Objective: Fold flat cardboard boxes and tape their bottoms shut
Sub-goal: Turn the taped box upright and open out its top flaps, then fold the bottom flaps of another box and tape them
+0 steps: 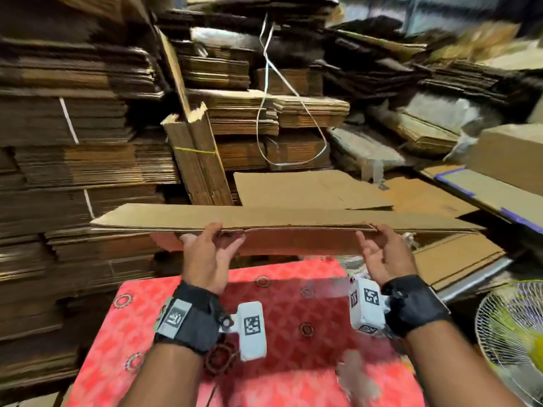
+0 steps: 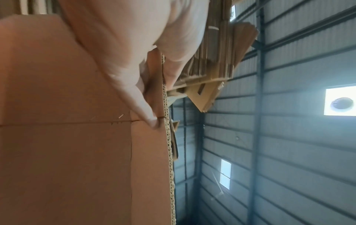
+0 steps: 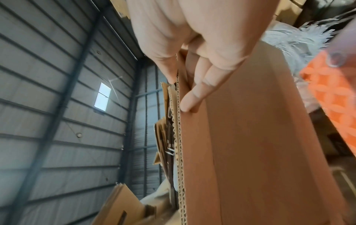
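Observation:
A flat, folded brown cardboard box (image 1: 282, 220) is held level in the air above a red patterned table (image 1: 293, 377). My left hand (image 1: 210, 248) pinches its near edge left of centre, thumb on top and fingers underneath. My right hand (image 1: 379, 248) pinches the same edge right of centre. In the left wrist view the left hand (image 2: 154, 97) clamps the corrugated edge of the box (image 2: 77, 152). In the right wrist view the right hand (image 3: 185, 85) grips that edge, fingers lying along the underside of the box (image 3: 260, 152).
Tall stacks of flat cardboard (image 1: 73, 157) fill the left and the back. A strapped bundle (image 1: 199, 160) leans upright behind the box. More flat sheets (image 1: 458, 259) lie to the right. A white fan (image 1: 517, 333) stands at the lower right. Several tape cores (image 1: 219, 359) lie on the table.

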Tool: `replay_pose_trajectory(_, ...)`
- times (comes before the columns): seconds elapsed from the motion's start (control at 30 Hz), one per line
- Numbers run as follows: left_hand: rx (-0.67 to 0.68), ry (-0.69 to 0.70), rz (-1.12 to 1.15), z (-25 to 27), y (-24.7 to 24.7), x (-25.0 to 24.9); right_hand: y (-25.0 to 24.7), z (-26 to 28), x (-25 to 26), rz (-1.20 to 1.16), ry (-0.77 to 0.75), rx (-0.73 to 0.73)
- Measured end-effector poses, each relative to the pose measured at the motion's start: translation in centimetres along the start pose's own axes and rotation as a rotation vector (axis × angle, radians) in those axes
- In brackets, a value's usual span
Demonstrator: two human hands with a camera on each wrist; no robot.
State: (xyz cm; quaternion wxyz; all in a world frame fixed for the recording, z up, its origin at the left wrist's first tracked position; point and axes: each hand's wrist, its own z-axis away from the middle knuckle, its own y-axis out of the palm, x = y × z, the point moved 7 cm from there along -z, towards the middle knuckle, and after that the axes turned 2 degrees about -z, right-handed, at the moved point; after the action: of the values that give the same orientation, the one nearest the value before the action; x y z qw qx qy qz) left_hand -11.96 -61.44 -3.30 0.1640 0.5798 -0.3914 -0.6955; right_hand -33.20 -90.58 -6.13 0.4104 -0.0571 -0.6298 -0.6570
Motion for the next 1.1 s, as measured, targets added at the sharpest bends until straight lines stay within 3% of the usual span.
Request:
replay_pose_trajectory(0.2, 0.081, -0.009, -0.010, -1.9, 11.5, 5.6, -0.8, -9.6, 7.8, -0.086, -0.092, 0.036)
replay_pose_trajectory(0.47, 0.108, 0.040, 0.008, -8.2, 26.5, 14.9, 2.7, -25.8, 17.3, -0.116, -0.131, 0.112)
replay_pose_trajectory(0.73, 0.137, 0.095, 0.022, -13.0, 35.2, 21.0, 4.3, -37.5, 22.3, -0.140, -0.074, 0.152)
replay_pose_trajectory(0.87, 0.060, 0.105, 0.008, -17.7, 33.6, 24.6, 3.0, -41.5, 20.1, -0.024, -0.017, 0.140)
replay_pose_trajectory(1.03, -0.364, 0.032, -0.104, -23.2, 23.1, 31.3, -0.9, -45.8, 11.3, 0.425, 0.226, 0.136)
replay_pose_trajectory(1.1, -0.453, -0.047, -0.144, -23.8, 19.3, 33.9, -3.3, -47.5, 8.1, 0.562, 0.291, 0.101)
